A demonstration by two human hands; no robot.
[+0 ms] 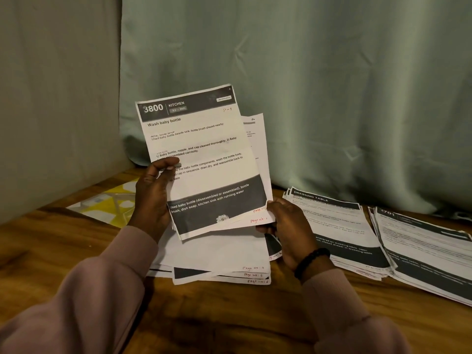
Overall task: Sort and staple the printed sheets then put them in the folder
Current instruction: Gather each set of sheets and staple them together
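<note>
I hold a small set of printed sheets [204,154] upright above the wooden table [229,310]. The front sheet is headed "3800 KITCHEN, Wash baby bottle"; another sheet shows behind it, shifted right. My left hand [153,195] grips the set's left edge, thumb across the front. My right hand [286,226] pinches the lower right corner. Under them lies a loose pile of sheets [224,259] with handwritten red page numbers. A yellow and white folder [109,203] lies flat at the left. No stapler is in view.
Two further stacks of printed sheets lie on the right: one headed "DRESSING TABLE" [342,226], another [429,251] at the far right edge. A green curtain [306,85] hangs behind the table. A plain wall stands at the left.
</note>
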